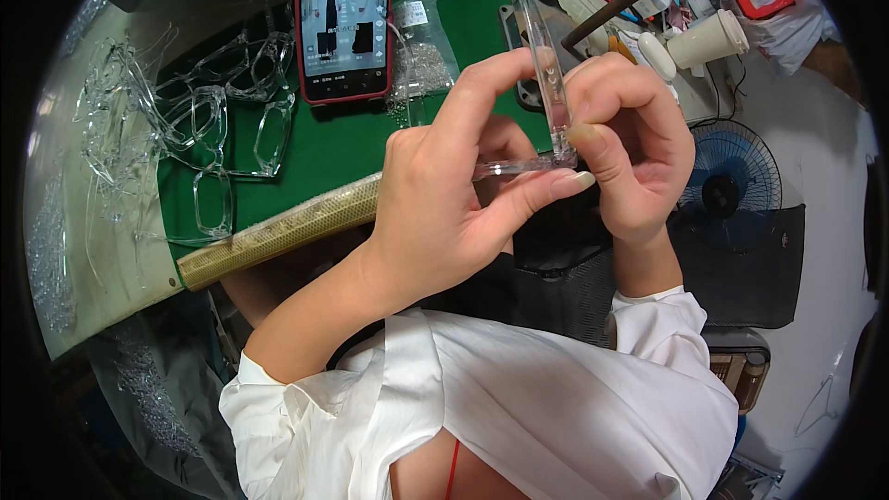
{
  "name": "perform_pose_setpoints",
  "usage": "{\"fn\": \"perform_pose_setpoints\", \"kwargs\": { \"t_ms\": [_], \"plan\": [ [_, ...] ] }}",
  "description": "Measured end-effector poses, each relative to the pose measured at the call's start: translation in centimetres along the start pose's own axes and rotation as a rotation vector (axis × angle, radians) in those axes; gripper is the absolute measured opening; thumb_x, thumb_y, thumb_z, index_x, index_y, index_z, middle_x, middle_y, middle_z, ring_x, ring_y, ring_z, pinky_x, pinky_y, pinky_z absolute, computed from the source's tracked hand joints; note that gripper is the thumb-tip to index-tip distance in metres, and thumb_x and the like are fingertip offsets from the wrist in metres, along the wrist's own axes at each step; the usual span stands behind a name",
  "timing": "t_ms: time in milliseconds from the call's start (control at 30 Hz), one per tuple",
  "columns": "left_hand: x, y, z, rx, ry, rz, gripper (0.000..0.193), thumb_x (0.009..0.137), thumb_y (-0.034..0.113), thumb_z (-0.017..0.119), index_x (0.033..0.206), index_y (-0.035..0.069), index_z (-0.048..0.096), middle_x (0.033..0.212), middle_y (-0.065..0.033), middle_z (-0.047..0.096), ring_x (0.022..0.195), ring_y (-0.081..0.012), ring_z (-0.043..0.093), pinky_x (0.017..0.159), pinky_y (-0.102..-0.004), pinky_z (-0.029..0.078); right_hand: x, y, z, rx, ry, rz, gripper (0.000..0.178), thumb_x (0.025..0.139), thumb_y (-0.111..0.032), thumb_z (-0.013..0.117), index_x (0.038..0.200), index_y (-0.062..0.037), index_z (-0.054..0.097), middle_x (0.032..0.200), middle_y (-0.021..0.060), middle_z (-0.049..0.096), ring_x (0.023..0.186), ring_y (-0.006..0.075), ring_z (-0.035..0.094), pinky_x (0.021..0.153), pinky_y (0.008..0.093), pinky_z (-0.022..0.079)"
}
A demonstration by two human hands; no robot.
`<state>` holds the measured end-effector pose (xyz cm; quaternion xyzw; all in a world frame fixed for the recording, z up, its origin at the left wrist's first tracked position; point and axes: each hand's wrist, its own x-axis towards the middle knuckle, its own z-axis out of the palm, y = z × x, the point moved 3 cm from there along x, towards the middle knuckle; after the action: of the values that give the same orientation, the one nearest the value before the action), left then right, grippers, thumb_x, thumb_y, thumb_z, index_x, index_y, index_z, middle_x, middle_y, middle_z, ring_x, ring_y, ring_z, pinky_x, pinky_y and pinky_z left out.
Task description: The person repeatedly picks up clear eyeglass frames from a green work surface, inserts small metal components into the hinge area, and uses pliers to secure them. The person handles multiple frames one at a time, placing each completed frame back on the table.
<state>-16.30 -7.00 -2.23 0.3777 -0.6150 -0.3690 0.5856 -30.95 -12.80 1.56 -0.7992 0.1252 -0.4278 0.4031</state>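
While both hands pinched it up close so I could see the tiny joint, the clear glasses arm (546, 56) stood upright. My left hand (444, 194) gripped the clear frame piece (514, 168); my right hand (630, 143) squeezed the arm above the green bench (343, 139).

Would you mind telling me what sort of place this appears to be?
Probably a small eyewear assembly bench: a pile of clear plastic frames on a green mat, and both hands, left hand and right hand, fitting a clear temple arm.
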Motion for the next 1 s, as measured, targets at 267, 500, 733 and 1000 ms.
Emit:
{"fn": "perform_pose_setpoints", "kwargs": {
  "t_ms": [267, 500, 733, 1000],
  "plan": [
    [2.0, 0.6, 1.0, -0.284, 0.01, -0.035, 0.061, 0.081, 0.007, 0.072, 0.133, -0.003, 0.039, 0.091, -0.0092, 0.064, 0.07, -0.0104, 0.062, 0.061, -0.0213, 0.049, 0.8, 0.3, -1.1, 0.382, 0.122, 0.209, 0.017, 0.087, -0.001, 0.063, 0.1, -0.0025, 0.052, 0.094, 0.0032, 0.057, 0.084, 0.0073, 0.054, 0.075, 0.0206, 0.044],
    [3.4, 0.5, 1.8, -0.406, -0.048, -0.145, 0.062, 0.083, 0.006, 0.069, 0.135, -0.001, 0.036, 0.088, -0.0108, 0.066, 0.071, -0.0122, 0.063, 0.06, -0.0211, 0.05, 1.1, 1.3, -2.1, 0.513, 0.149, 0.277, 0.014, 0.089, -0.006, 0.063, 0.099, -0.0037, 0.053, 0.092, 0.0019, 0.058, 0.073, 0.0045, 0.052, 0.063, 0.0173, 0.04],
    [3.9, -0.1, 2.2, -0.382, -0.041, -0.076, 0.064, 0.082, -0.003, 0.065, 0.137, 0.002, 0.034, 0.096, -0.0098, 0.065, 0.082, -0.0132, 0.063, 0.066, -0.0235, 0.053, -0.4, 0.1, -2.7, -0.234, 0.324, -0.099, 0.021, 0.085, -0.013, 0.069, 0.1, -0.0009, 0.061, 0.088, 0.0028, 0.057, 0.071, 0.0065, 0.052, 0.062, 0.0199, 0.04],
    [7.0, -2.3, 4.6, -0.237, 0.02, 0.067, 0.053, 0.082, -0.004, 0.06, 0.13, 0.001, 0.039, 0.086, -0.0138, 0.071, 0.083, -0.0217, 0.07, 0.074, -0.0283, 0.053, 0.5, 1.6, -4.4, 0.217, 0.305, 0.278, 0.019, 0.086, -0.009, 0.067, 0.1, 0.0028, 0.063, 0.081, 0.0046, 0.065, 0.071, 0.0081, 0.062, 0.058, 0.0198, 0.047]
  ]
}}
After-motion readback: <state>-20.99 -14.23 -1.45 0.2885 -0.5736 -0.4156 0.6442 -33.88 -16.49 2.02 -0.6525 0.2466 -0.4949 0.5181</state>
